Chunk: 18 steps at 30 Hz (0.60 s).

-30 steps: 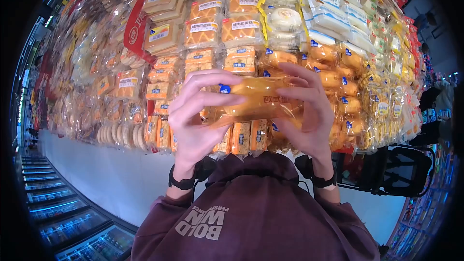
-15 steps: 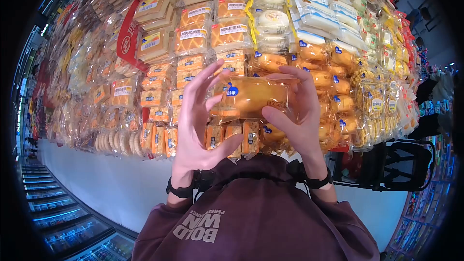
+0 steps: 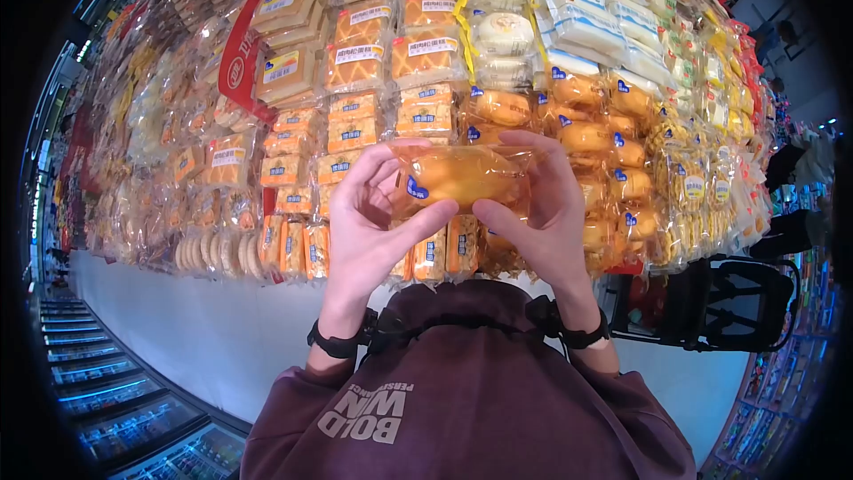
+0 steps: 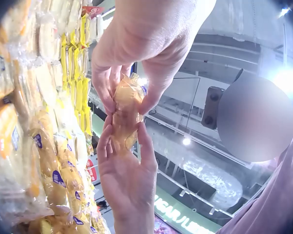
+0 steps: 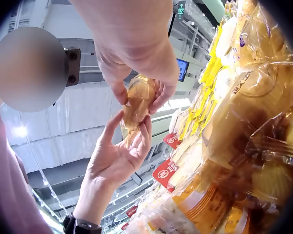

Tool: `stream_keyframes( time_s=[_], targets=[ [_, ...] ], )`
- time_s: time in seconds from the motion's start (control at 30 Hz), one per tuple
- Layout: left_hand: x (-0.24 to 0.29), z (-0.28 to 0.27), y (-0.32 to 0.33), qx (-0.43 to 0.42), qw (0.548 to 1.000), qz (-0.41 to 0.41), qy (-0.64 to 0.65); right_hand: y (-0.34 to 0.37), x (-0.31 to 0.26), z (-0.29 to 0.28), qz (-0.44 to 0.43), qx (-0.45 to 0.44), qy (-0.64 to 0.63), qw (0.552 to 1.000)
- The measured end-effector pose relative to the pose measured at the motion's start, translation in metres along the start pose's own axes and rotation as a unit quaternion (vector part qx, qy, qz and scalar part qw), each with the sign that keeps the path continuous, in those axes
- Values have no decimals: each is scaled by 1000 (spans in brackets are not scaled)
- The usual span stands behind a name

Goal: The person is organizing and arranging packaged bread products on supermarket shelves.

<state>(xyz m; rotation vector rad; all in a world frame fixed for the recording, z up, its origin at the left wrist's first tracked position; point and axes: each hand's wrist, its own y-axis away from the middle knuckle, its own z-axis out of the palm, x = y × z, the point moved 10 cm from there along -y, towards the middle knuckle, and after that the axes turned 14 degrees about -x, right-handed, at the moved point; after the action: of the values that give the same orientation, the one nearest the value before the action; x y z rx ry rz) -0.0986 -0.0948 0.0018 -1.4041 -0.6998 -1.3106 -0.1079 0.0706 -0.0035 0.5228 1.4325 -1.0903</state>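
Note:
A bread roll in a clear orange-tinted wrapper [image 3: 466, 180], with a blue label near its left end, is held up between both hands in the head view. The left hand [image 3: 369, 218] grips its left end, thumb on the near side. At the other end the right hand [image 3: 542, 213] holds it in the same way, thumb tip near the middle. Both wrist views show the wrapped roll [image 4: 127, 105] [image 5: 138, 101] pinched between thumbs and fingers from its two ends.
Stacked packaged breads and cakes [image 3: 355, 62] fill the display beyond and beside the hands. Similar orange-wrapped rolls [image 3: 582, 138] lie to the right. A black cart [image 3: 737, 302] stands at the right, and freezer cases [image 3: 115, 391] line the lower left.
The roll has been turned, its blue label now lower on the left and the printed characters out of sight. The left hand, spread half a second ago, has closed round its end.

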Motion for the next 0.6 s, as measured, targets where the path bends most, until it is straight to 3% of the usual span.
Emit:
stream_keyframes(
  time_s=[0.13, 0.33, 0.37, 0.47, 0.6],
  targets=[
    [2, 3, 2, 0, 1000, 1, 8, 2, -3, 0, -6, 25, -16, 1000],
    [27, 14, 6, 35, 989, 56, -135, 4, 20, -1, 61, -12, -108, 992],
    [31, 14, 7, 37, 973, 49, -224, 5, 27, 0, 82, -16, -150, 985],
    [36, 19, 7, 31, 964, 64, -256, 6, 35, 1, 102, -13, -194, 976],
    [26, 14, 3, 10, 993, 53, -107, 4, 15, 2, 37, 11, -134, 990]
  ],
)
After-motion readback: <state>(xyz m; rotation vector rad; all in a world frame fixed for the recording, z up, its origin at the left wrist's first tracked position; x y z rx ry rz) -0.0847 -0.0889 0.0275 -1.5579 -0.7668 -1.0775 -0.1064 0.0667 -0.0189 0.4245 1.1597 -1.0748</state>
